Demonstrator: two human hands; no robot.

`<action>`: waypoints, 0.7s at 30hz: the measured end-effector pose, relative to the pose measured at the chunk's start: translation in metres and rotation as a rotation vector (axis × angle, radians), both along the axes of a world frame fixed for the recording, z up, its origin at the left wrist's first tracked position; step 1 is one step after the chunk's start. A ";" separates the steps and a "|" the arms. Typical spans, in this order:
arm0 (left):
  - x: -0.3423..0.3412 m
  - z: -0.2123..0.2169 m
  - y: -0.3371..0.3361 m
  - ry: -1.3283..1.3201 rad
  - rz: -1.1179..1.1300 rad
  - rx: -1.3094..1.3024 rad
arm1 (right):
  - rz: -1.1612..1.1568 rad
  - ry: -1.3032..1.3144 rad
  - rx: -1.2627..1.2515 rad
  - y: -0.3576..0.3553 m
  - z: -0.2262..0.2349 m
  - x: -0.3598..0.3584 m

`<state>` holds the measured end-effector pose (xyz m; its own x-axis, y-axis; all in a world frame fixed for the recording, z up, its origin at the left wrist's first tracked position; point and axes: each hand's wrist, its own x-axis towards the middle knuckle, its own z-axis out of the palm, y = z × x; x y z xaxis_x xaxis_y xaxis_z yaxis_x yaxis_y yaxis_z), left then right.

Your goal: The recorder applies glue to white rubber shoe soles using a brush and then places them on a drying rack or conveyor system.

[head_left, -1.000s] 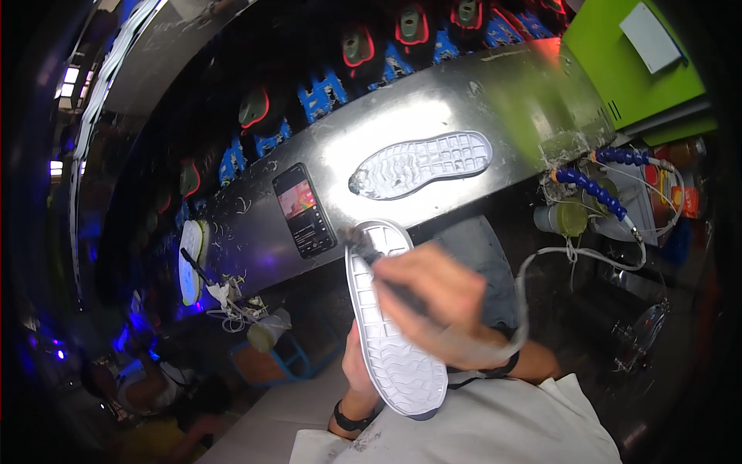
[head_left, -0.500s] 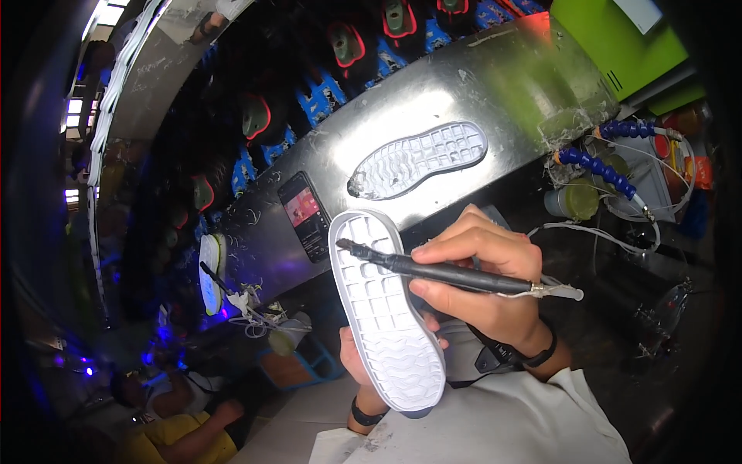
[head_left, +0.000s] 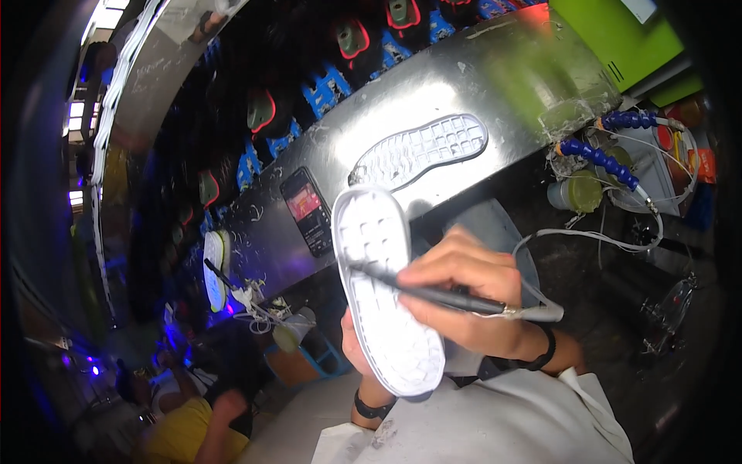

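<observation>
My left hand [head_left: 354, 348] grips a white shoe sole [head_left: 390, 321] from behind and below, its grid-patterned, walled side facing up; most of those fingers are hidden by it. In my right hand [head_left: 483, 286], held like a pen, is a black brush [head_left: 448, 296] with a thin pale tube at its rear end. The brush tip is over the inner side of the sole, near the left wall, blurred by motion; whether it touches cannot be made out. A second sole [head_left: 433, 147] lies on the metal bench [head_left: 533, 100], partly behind the held one's top end.
A phone [head_left: 308, 213] with a lit screen lies on the bench. Dark red-edged shoe uppers [head_left: 354, 40] line its far side. Blue jointed hoses [head_left: 599, 162] and a yellowish jar [head_left: 581, 193] stand at right. Another person [head_left: 193, 429] in yellow sits lower left.
The brush tip has moved down along the sole's left wall, my right hand shifting slightly left with it. The held sole has risen a little, now overlapping the bench sole's edge.
</observation>
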<state>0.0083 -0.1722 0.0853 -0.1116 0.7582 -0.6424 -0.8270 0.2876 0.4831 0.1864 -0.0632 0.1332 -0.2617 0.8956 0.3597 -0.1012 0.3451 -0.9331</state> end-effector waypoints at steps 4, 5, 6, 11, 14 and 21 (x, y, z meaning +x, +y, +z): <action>0.016 0.016 0.036 -0.564 0.067 0.257 | 0.109 -0.035 0.084 -0.037 0.002 -0.018; 0.005 0.016 0.043 -0.631 -0.150 0.381 | 0.203 0.051 0.078 -0.042 0.003 -0.021; 0.007 0.015 0.049 -0.616 -0.116 0.354 | 0.264 0.101 0.014 -0.034 0.002 -0.010; 0.016 0.036 0.063 -0.563 -0.101 0.295 | 0.177 0.024 -0.178 -0.025 0.007 -0.001; -0.007 0.028 0.072 -0.571 -0.308 0.447 | 0.474 0.194 -0.285 -0.027 0.011 0.014; -0.012 0.054 0.083 -0.436 -0.332 0.399 | 0.477 0.105 -0.310 -0.029 0.032 0.019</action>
<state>-0.0036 -0.0892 0.1394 0.3736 0.8960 -0.2400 -0.8690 0.4286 0.2472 0.2057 -0.0919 0.1657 -0.6393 0.7551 0.1453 -0.2765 -0.0493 -0.9598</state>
